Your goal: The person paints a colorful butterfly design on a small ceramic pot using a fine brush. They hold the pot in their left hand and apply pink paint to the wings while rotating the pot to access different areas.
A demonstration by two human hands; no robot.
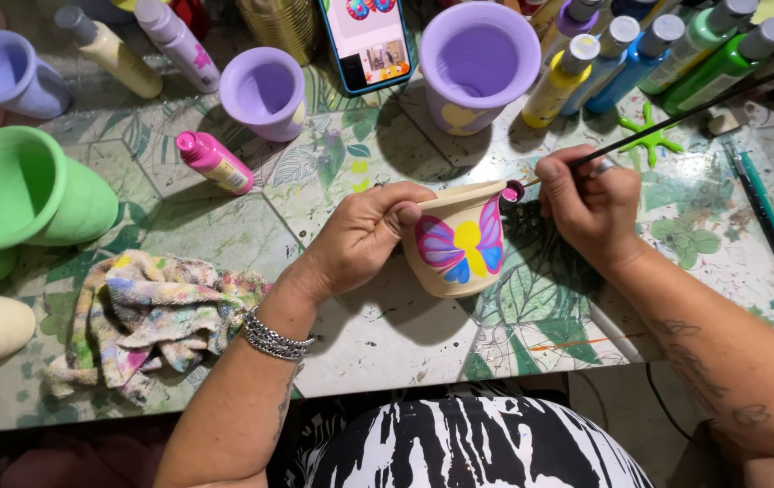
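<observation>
Gripping one cream pot (459, 248): left hand (364, 237) | right hand (590, 206) pinching one brush (667, 126)

Cream pot (459, 248), pink-purple-yellow-blue butterfly (461, 244)

Cream pot (461, 248): matt, unglazed-looking ceramic with a painted butterfly, colours flat. Paintbrush (667, 122): slim dark glossy handle. Rag (147, 316): soft crumpled cloth, paint-stained. Bracelet (274, 339): silvery metal links, shiny. Pink paint bottle (215, 163): smooth glossy plastic. Green pot (30, 190): matt painted surface. Worktop (387, 334): hard, smooth, paint-spattered leaf pattern.
</observation>
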